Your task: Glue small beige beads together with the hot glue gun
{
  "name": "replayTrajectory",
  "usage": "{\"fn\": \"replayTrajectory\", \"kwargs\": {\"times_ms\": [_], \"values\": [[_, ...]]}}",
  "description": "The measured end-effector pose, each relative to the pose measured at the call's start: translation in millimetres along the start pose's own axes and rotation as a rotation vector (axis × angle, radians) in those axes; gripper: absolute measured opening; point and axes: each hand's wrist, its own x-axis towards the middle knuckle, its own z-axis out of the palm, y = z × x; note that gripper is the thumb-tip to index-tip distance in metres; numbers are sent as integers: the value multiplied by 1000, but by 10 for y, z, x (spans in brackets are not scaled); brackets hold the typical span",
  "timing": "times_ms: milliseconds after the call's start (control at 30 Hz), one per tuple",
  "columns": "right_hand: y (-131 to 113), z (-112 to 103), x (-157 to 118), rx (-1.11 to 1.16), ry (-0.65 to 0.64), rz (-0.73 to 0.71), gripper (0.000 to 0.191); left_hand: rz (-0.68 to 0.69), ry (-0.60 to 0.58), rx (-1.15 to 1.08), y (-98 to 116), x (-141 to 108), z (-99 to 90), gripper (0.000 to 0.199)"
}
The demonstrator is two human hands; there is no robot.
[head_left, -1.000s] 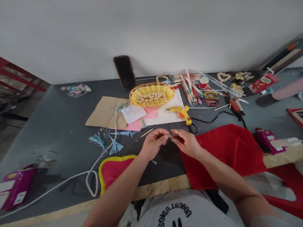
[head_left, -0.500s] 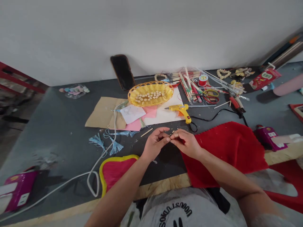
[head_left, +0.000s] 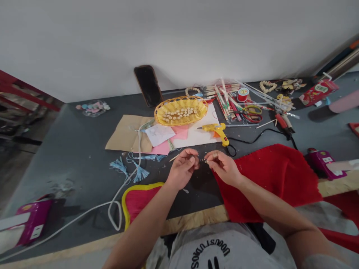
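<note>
Fingers of the right hand (head_left: pixel 224 169) are closed on small pale beads (head_left: pixel 206 161) above the surface (head_left: pixel 84 149), toward its front edge, while the left hand (head_left: pixel 181 170) is curled just beside, its grip undeterminable, with the glue gun (head_left: pixel 215 128) beyond and the basket (head_left: pixel 169 105) nearer the back edge.

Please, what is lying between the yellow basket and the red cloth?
In the head view, the yellow glue gun and its black cord lie between the yellow basket and the red cloth.
</note>
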Motion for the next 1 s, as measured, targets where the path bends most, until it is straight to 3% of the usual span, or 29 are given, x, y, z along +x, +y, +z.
{"fn": "replayTrajectory", "kwargs": {"times_ms": [167,500,1000], "values": [[-25,-19,44,-151,52,-161,6,-20,-8,278,-99,-23,7,18],[-35,-4,43,-275,24,-284,11,34,-20,437,-116,-13,-19,17],[-70,27,42,-289,40,-376,16,20,-8,382,-117,-42,-47,16]]}}
